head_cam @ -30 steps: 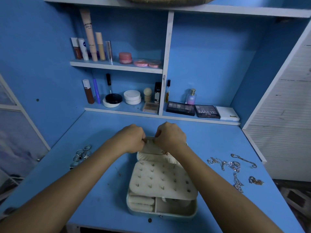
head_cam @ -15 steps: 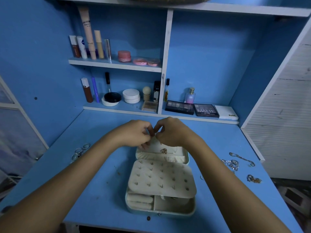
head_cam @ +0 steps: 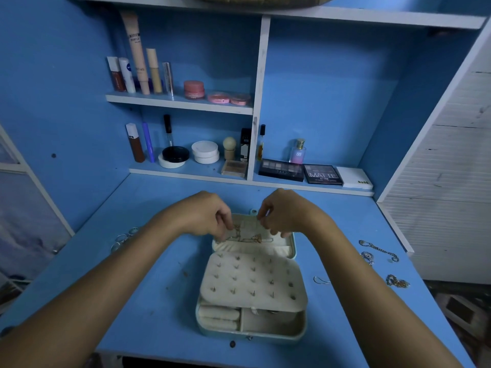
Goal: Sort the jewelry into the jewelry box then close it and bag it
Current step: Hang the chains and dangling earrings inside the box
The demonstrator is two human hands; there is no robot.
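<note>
Gold necklace (head_cam: 248, 237) strung between left hand (head_cam: 204, 217) and right hand (head_cam: 283, 215) over jewelry box (head_cam: 252, 285) lid

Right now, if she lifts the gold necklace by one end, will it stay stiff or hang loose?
Probably loose: the gold necklace is a thin chain that sags in curves across the jewelry box lid between the left hand and right hand. It looks light, as fingertips alone handle it. It may tangle, since it already loops over itself.
</note>
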